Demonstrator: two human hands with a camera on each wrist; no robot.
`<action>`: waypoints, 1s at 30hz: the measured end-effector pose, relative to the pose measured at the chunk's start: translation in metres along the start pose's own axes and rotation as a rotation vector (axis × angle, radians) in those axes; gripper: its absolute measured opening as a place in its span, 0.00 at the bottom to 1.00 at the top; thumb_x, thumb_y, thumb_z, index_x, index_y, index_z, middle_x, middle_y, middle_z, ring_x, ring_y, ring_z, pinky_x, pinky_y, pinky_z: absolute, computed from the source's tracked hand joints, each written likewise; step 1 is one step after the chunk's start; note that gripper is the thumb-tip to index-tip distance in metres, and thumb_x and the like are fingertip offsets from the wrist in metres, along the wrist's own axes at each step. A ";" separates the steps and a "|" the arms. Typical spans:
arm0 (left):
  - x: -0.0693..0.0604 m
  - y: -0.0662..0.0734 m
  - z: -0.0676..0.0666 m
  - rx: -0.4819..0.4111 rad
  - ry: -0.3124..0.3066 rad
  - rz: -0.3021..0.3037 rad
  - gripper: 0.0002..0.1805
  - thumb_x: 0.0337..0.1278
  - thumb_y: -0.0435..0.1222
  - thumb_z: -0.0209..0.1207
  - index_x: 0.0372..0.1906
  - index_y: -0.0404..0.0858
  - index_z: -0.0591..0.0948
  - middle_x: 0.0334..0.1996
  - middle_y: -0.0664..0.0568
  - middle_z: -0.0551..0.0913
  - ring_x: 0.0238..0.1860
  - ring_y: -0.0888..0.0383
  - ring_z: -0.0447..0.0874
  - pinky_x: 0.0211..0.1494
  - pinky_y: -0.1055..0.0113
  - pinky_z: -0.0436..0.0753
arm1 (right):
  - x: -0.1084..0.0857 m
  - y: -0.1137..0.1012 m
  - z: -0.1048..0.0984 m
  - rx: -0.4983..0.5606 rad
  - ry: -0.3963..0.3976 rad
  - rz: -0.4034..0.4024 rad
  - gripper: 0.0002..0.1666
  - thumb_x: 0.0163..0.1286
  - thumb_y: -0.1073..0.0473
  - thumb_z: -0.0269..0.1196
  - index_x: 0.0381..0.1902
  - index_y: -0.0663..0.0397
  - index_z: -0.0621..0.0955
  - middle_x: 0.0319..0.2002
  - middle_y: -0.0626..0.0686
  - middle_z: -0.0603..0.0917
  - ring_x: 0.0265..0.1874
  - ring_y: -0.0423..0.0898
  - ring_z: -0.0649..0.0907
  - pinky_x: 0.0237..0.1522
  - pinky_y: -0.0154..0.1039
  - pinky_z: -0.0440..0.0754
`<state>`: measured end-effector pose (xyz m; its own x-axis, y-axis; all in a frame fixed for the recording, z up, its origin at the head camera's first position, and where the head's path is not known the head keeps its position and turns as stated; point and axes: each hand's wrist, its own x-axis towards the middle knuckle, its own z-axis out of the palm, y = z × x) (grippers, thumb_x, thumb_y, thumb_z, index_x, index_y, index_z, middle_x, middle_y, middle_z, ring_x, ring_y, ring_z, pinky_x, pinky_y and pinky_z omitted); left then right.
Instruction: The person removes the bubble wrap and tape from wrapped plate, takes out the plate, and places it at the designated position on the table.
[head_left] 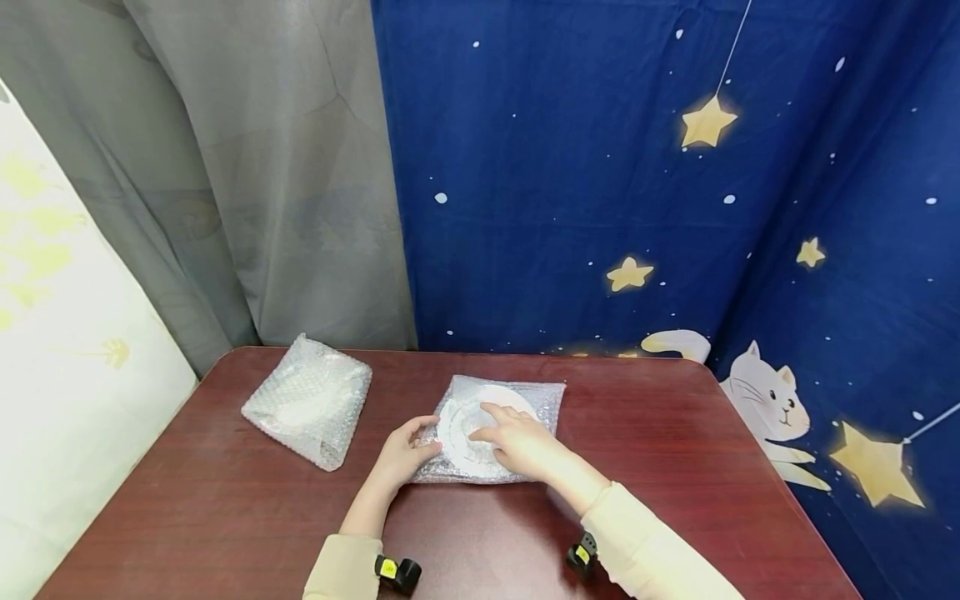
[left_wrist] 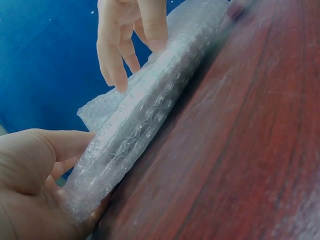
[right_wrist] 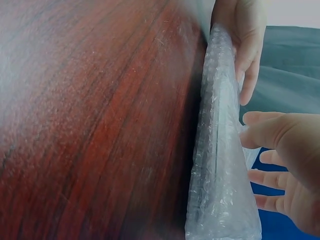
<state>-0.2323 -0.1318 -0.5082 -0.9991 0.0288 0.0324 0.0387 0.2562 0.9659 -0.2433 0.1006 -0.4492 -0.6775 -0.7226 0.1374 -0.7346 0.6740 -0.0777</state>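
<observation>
A white round plate [head_left: 454, 429] shows through clear bubble wrap [head_left: 551, 402] lying flat on the table. My left hand [head_left: 403, 457] grips the package's left edge, its thumb and fingers bent about the wrap in the left wrist view. Over the plate is my right hand [head_left: 522, 444], fingers spread and fairly straight, the fingertips at the wrap's upper face. From the right wrist view, the package's bubbly side [right_wrist: 220, 150] runs between the two hands. The wrap hides the plate in both wrist views.
Another sheet or pouch of bubble wrap [head_left: 311, 404] lies at the table's back left. The reddish-brown table [head_left: 675, 450] ends at a grey curtain [head_left: 300, 167] and a blue star-patterned curtain [head_left: 540, 183]. Black wrist cameras are strapped at both sleeves.
</observation>
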 end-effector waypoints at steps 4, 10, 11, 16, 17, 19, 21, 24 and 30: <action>0.000 0.000 0.000 0.006 0.005 0.015 0.23 0.48 0.26 0.65 0.54 0.32 0.80 0.41 0.46 0.78 0.21 0.64 0.61 0.29 0.70 0.66 | 0.000 -0.001 0.001 -0.046 0.004 -0.015 0.22 0.60 0.64 0.64 0.51 0.39 0.84 0.64 0.58 0.71 0.58 0.57 0.75 0.53 0.52 0.75; 0.001 0.000 0.001 0.005 0.008 -0.006 0.23 0.49 0.26 0.65 0.54 0.34 0.80 0.47 0.46 0.79 0.24 0.62 0.63 0.33 0.69 0.68 | 0.000 -0.003 0.001 -0.061 -0.004 -0.017 0.17 0.59 0.63 0.65 0.46 0.41 0.85 0.62 0.58 0.72 0.55 0.54 0.76 0.49 0.50 0.76; 0.001 0.000 0.001 0.007 0.006 -0.007 0.23 0.50 0.26 0.65 0.54 0.34 0.80 0.48 0.45 0.79 0.25 0.61 0.63 0.34 0.69 0.68 | 0.000 -0.003 0.001 -0.059 -0.008 -0.013 0.17 0.59 0.63 0.65 0.46 0.41 0.85 0.62 0.58 0.72 0.56 0.54 0.76 0.49 0.50 0.76; 0.000 0.001 0.000 0.006 0.000 -0.011 0.22 0.51 0.26 0.64 0.55 0.34 0.79 0.50 0.43 0.79 0.24 0.61 0.63 0.33 0.69 0.68 | -0.001 -0.003 0.002 -0.052 -0.006 -0.003 0.14 0.58 0.63 0.66 0.42 0.43 0.84 0.61 0.58 0.73 0.55 0.54 0.76 0.47 0.49 0.77; 0.000 0.001 0.000 0.004 -0.002 -0.010 0.22 0.51 0.26 0.64 0.55 0.34 0.79 0.50 0.43 0.79 0.24 0.61 0.63 0.33 0.69 0.68 | -0.001 -0.003 0.002 -0.052 0.000 -0.005 0.14 0.58 0.63 0.66 0.42 0.43 0.84 0.60 0.58 0.73 0.54 0.54 0.77 0.47 0.49 0.78; 0.000 0.001 0.000 0.007 -0.004 -0.001 0.22 0.51 0.26 0.64 0.55 0.33 0.79 0.52 0.42 0.78 0.25 0.60 0.64 0.34 0.68 0.69 | -0.002 -0.003 0.002 -0.052 0.010 -0.008 0.13 0.57 0.63 0.67 0.40 0.44 0.84 0.60 0.57 0.74 0.54 0.54 0.77 0.46 0.49 0.78; -0.001 0.001 0.001 0.006 -0.005 0.002 0.22 0.51 0.26 0.64 0.55 0.33 0.79 0.53 0.41 0.78 0.27 0.60 0.65 0.36 0.68 0.69 | -0.002 -0.002 0.003 -0.049 0.021 -0.014 0.12 0.57 0.63 0.67 0.39 0.44 0.83 0.58 0.57 0.75 0.53 0.53 0.77 0.45 0.48 0.78; -0.001 0.001 0.001 0.010 -0.003 0.005 0.22 0.50 0.25 0.64 0.55 0.32 0.79 0.53 0.41 0.78 0.27 0.60 0.64 0.35 0.69 0.69 | -0.003 -0.002 0.005 -0.036 0.042 -0.024 0.10 0.57 0.64 0.67 0.36 0.45 0.82 0.56 0.56 0.75 0.51 0.53 0.78 0.42 0.47 0.78; -0.001 0.004 0.001 0.008 -0.009 0.010 0.22 0.51 0.24 0.63 0.55 0.28 0.78 0.50 0.39 0.78 0.25 0.61 0.63 0.31 0.71 0.67 | -0.004 -0.002 0.005 -0.002 0.072 -0.029 0.10 0.55 0.66 0.66 0.34 0.47 0.80 0.52 0.55 0.75 0.47 0.52 0.78 0.38 0.46 0.77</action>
<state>-0.2312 -0.1295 -0.5046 -0.9984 0.0403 0.0399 0.0491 0.2635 0.9634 -0.2398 0.1015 -0.4543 -0.6513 -0.7290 0.2104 -0.7539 0.6533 -0.0701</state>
